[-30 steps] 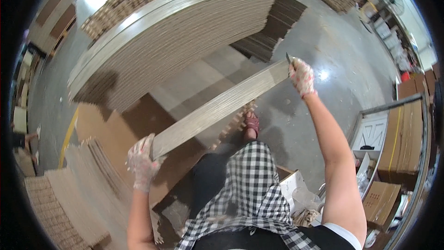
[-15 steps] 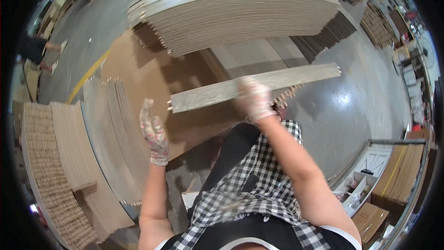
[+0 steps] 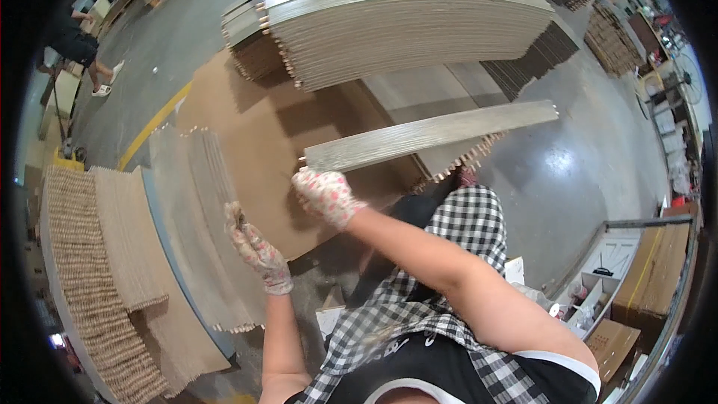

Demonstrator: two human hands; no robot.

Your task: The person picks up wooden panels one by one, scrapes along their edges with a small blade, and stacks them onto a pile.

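Observation:
A grey wood-grain board (image 3: 419,135) lies crosswise before me, small pegs sticking out of its ends. At its left end is my right hand (image 3: 329,196) in a pink-spotted white glove. Its fingers are curled closed by the board's corner, and what they hold, if anything, is hidden. My left hand (image 3: 260,253), in a stained patterned glove, is open beside a row of similar boards (image 3: 198,232) on the left. Its fingers reach up along the row's near side.
A tall stack of boards (image 3: 411,26) stands at the back over brown cardboard (image 3: 247,131). Further left are bundled peg-ended pieces (image 3: 97,277). A framed cart with boxes (image 3: 651,269) stands at the right. A person (image 3: 82,49) is at the far left.
My right hand has slid left from the board's middle to its left end, fingers curling. My left hand has moved down and slightly right. The person at the far left shows more fully.

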